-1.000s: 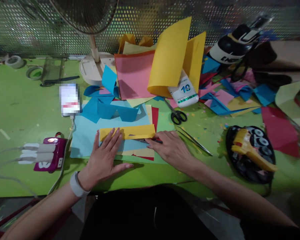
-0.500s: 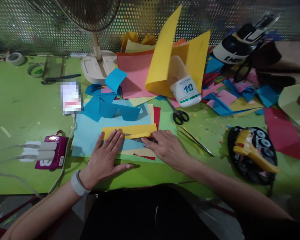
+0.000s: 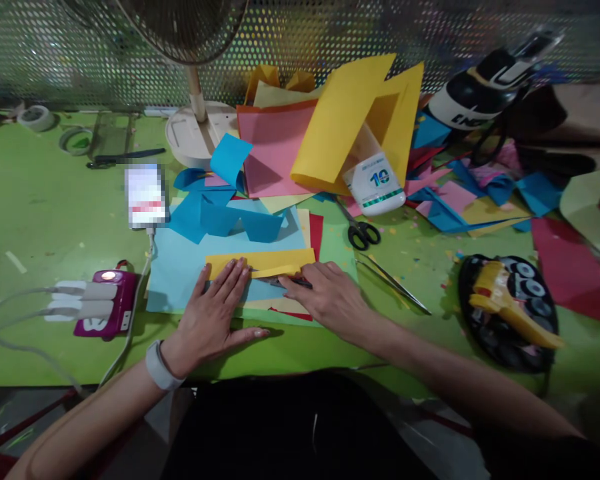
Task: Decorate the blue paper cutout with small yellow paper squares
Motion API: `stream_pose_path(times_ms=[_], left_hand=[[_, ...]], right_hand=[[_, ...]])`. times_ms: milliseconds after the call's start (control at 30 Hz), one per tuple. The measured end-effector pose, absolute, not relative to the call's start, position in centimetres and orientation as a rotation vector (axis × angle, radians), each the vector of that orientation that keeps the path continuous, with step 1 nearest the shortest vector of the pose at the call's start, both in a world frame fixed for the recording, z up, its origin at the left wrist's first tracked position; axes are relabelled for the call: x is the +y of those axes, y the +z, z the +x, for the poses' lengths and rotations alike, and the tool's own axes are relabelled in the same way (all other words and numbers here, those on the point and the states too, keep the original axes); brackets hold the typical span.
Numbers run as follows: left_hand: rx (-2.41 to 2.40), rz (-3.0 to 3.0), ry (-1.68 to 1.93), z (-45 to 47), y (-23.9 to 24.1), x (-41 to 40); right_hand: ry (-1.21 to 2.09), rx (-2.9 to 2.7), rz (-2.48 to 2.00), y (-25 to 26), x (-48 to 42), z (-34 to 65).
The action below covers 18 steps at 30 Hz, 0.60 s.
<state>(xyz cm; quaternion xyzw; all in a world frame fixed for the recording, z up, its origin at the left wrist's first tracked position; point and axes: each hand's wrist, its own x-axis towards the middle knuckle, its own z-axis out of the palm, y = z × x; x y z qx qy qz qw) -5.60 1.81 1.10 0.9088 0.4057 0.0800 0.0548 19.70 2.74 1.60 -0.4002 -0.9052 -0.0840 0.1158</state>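
My left hand (image 3: 213,313) lies flat, its fingertips on a folded yellow paper strip (image 3: 280,257) and its thumb stretched out to the right. At the strip's right end, my right hand (image 3: 330,293) is closed around a slim dark tool (image 3: 300,283) with a grey tip pointing left, along the strip's lower edge. The fingers hide part of it, so I cannot tell its exact kind. Under the strip is a light blue sheet (image 3: 180,280), with green, cream and red sheets beneath. A cut blue paper piece (image 3: 217,220) rests just above.
Black-handled scissors (image 3: 364,235) and metal tweezers (image 3: 397,287) lie to the right. Behind stand a white bottle (image 3: 375,180), a curled yellow sheet (image 3: 340,127) and a fan (image 3: 196,93). A phone (image 3: 146,195) and purple power adapter (image 3: 107,303) with cables are leftward; a yellow glue gun (image 3: 510,310) is rightward.
The tall yellow sheet at the back has sagged forward to the right, covering more of the bottle. Both hands stay in nearly the same place on the strip.
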Motion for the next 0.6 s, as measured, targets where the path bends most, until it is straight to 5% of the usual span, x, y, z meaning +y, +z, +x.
stream_pose_path(times_ms=[600], left_hand=[[1.317, 2.727, 0.206, -7.5, 1.3, 1.0]], right_hand=[[-0.197, -2.728, -1.171, 1.6, 2.6, 19.2]])
